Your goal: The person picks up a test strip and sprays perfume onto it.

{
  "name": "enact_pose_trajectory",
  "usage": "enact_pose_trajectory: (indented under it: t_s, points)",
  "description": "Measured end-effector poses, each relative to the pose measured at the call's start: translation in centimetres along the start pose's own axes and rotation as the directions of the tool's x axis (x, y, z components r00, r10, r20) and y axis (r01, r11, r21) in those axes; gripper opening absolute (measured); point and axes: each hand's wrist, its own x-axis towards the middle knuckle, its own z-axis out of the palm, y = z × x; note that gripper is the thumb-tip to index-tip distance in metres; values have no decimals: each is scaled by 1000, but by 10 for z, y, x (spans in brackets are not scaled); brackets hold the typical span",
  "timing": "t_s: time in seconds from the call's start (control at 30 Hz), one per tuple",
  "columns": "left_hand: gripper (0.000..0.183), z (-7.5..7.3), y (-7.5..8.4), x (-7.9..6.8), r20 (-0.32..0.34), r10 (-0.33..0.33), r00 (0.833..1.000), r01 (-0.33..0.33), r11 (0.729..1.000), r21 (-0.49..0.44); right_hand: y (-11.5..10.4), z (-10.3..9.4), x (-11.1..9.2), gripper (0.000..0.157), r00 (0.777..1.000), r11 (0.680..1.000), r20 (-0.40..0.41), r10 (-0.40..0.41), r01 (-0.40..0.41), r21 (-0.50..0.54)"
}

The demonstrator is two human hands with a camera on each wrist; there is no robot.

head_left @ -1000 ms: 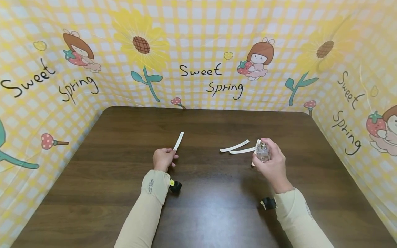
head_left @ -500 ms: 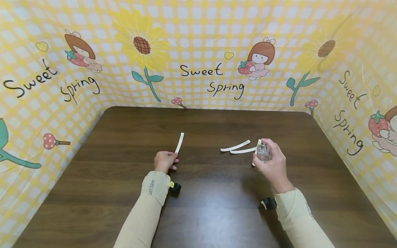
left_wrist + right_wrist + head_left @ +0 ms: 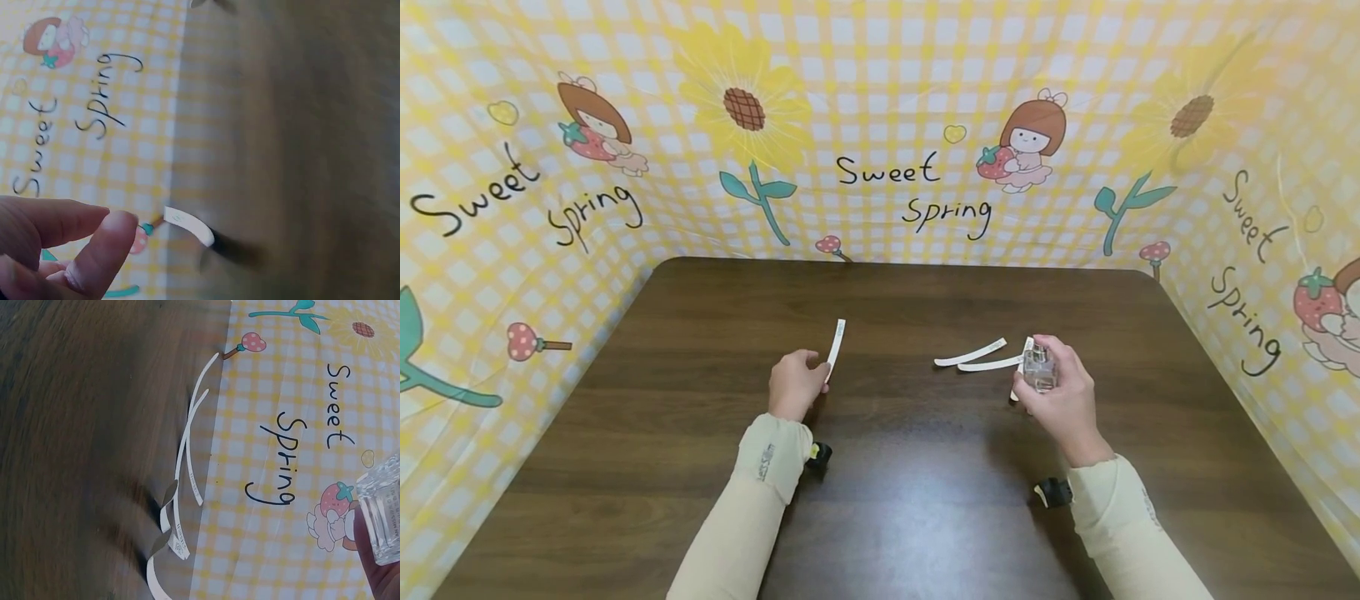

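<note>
Holds a clear glass bottle (image 3: 1041,372) in the right hand (image 3: 1066,410), right of centre in the head view, with thumb and fingers round the glass; on the glass in the right wrist view, fine print too small to read. Grips nothing with the left hand (image 3: 794,385), left of centre: thumb and forefinger loosely bent, tips near each other, just beside a single white strip (image 3: 837,342) on the tabletop (image 3: 887,450) and apart from it in the left wrist view. At that strip's far end, small greyish characters, illegible. Near the bottle, right of centre, a group of white strips (image 3: 972,353), two crossing in the right wrist view, with tiny unreadable lettering near the ends; more curled white paper at lower centre there. Reads "Sweet Spring" in black script three times across the yellow-and-white checked cloth (image 3: 880,92): left, upper centre and right of the frame. At lower left, dark lettering on the left sleeve (image 3: 771,458), seemingly ending in "Slim"; on the right sleeve (image 3: 1123,508), at lower right, lettering too foreshortened to make out.
</note>
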Motion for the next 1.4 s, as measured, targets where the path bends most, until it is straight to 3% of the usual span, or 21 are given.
enact_pose_trajectory:
  t_s: [0.1, 0.37, 0.67, 0.83, 0.97, 1.2, 1.4]
  points:
    - [38, 1, 12, -2, -10, 50, 999, -50, 999, 4, 0, -1, 0, 53, 1000, 1000, -7, -12, 12, -9]
    - [36, 14, 33, 3, 0, 108, 994, -108, 994, 14, 3, -9, -1, 53, 999, 999, -21, -33, 32, -35]
    - [36, 32, 62, 8, 123, 86, 989, -107, 979, 171, 9, -20, -3, 56, 999, 996, -37, -18, 15, -83]
    - [35, 46, 71, 14, 176, 91, 980, -124, 975, 186, 12, -26, -5, 54, 999, 995, -39, 29, -33, -98]
    - [35, 59, 78, 17, 207, 64, 976, -102, 978, 179, 15, -33, -5, 51, 998, 991, -22, 53, -55, -121]
    - [32, 76, 87, 19, 282, 50, 958, -95, 985, 146, 24, -49, -4, 51, 1000, 981, 12, 10, -8, -194]
    - [29, 84, 100, 17, 285, 59, 957, -119, 973, 198, 28, -58, -5, 49, 1000, 977, -4, 28, -29, -213]
